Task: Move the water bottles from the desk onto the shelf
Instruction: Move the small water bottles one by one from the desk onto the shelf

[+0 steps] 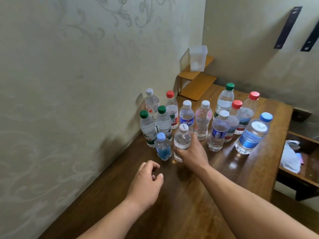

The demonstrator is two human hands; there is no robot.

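Now the right hand [190, 153] has its fingers closed around a clear plastic water bottle with a white cap [182, 140], near the front of a group of bottles on the dark brown wooden table [181, 195]. This held bottle is upright, with its base at the table surface; whether it still touches the table I cannot tell. The left hand [146, 181] hovers just above the table with loosely curled fingers and holds nothing. I count fourteen bottles in all, every one clear plastic and standing upright: three with green caps, three with red caps, six with white or grey caps, and two with blue caps. A small bottle with a pale blue cap and blue label [162, 149] stands just beside the held one, on its left. A larger bottle with a bright blue cap [252, 133] stands at the right edge of the group. In the corner behind the bottles is a light wooden two-step shelf [196, 83]; on its upper step stands a translucent plastic container with a lid [198, 58], with something white inside.
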